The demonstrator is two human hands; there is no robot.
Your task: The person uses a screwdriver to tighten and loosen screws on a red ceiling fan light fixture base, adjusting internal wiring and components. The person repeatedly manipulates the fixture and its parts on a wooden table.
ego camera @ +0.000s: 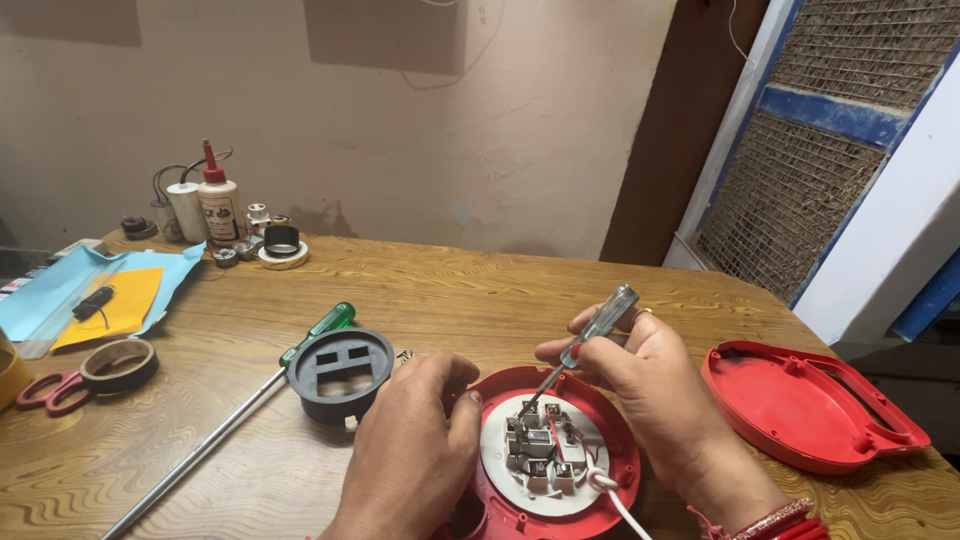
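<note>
Head view shows the right hand (640, 375) clamped on a small screwdriver (585, 345), its tip down among the terminals (540, 450) of a red round housing (600, 470) at the worktop's (480, 290) near edge. The left hand (420, 440) presses closed on the housing's rim. If that grip slackens, the tip could probably skid onto the thin wires.

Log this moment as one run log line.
right hand: clear-handled screwdriver on terminals | left hand: steadies round red plastic housing | table: red cover

Glossy red plastic housing (612, 470) on grained wooden table (480, 290).
</note>
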